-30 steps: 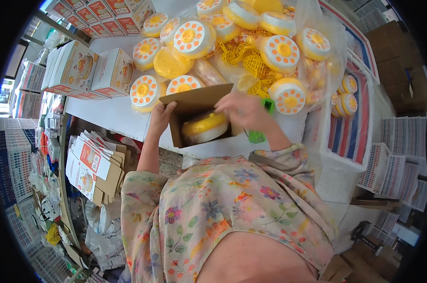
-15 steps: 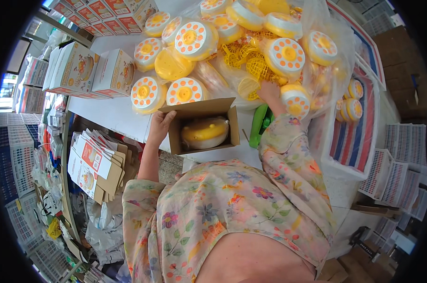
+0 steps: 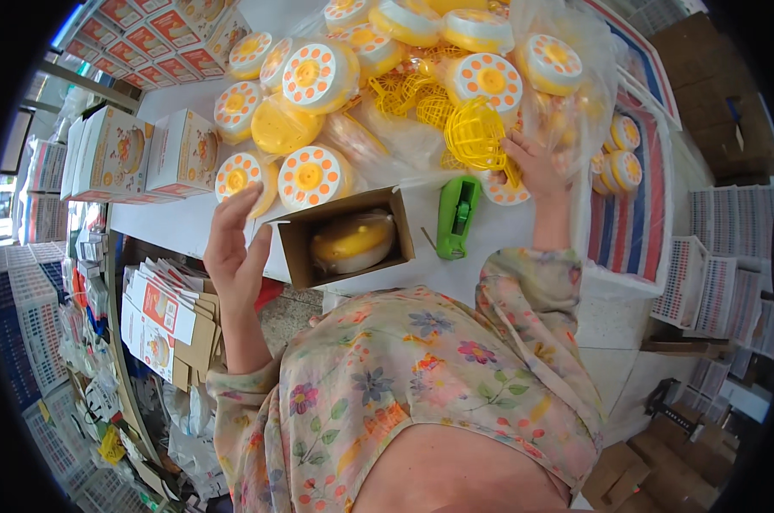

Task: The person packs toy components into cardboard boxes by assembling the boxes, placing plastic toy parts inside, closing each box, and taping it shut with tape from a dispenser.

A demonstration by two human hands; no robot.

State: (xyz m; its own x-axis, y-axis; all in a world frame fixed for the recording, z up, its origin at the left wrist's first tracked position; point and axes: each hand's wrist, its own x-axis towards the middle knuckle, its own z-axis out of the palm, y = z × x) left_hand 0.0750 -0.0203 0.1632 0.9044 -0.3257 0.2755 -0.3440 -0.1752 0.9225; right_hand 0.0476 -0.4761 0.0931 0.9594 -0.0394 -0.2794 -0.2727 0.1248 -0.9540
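Note:
My right hand [image 3: 541, 167] is closed on a yellow lattice plastic basket [image 3: 476, 135], raised above the table's right side. A short stem of it shows below my fingers. My left hand [image 3: 237, 248] is lifted just left of an upright cardboard box [image 3: 395, 201], its fingers apart and holding nothing. Inside the box lies a round yellow-and-white toy [image 3: 353, 242] wrapped in clear plastic. A green tape dispenser [image 3: 458, 218] stands between the box and my right hand.
Behind the box are several round yellow toys [image 3: 310, 175] with orange-dotted white discs, and more yellow lattice baskets [image 3: 404, 94] among clear plastic. Printed boxes [image 3: 182, 154] stand at the left. Flattened cartons [image 3: 160, 316] are stacked below the table's left edge. A striped-lined bin [image 3: 626, 218] is at the right.
My right hand has picked up a yellow lattice basket from the pile and moved right with it. My left hand has let go of the box and opened beside it.

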